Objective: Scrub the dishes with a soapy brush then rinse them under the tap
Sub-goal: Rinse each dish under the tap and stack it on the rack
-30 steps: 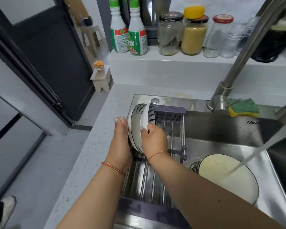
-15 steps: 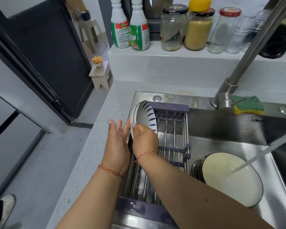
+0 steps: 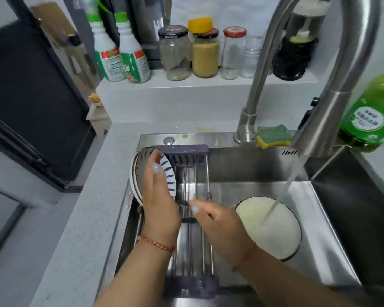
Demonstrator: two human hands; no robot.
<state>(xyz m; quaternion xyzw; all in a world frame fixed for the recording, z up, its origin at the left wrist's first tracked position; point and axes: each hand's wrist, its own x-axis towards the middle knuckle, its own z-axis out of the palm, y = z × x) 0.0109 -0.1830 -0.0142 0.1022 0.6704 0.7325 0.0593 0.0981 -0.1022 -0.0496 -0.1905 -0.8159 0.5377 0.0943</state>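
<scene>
Speckled grey tabletop frames a steel sink (image 3: 333, 218). On its drying rack (image 3: 193, 218) stand blue-patterned bowls (image 3: 167, 173) on edge, hollows facing right, steadied by the flat, relaxed left hand (image 3: 159, 209); right hand (image 3: 220, 222) beside it, loosely curled, holding nothing, near the tap-rinsed plate (image 3: 273, 231)

You have two hands (image 3: 162, 209) in view, each with one bracelet. Two bowls (image 3: 153, 173) stand on edge in one drying rack (image 3: 191, 218). One plate (image 3: 268, 227) lies in the sink. The shelf carries two white bottles (image 3: 120, 60) and four glass jars (image 3: 205, 56). You also have one tap (image 3: 315, 120), one sponge (image 3: 273, 136) and one green bottle (image 3: 370, 114).
</scene>
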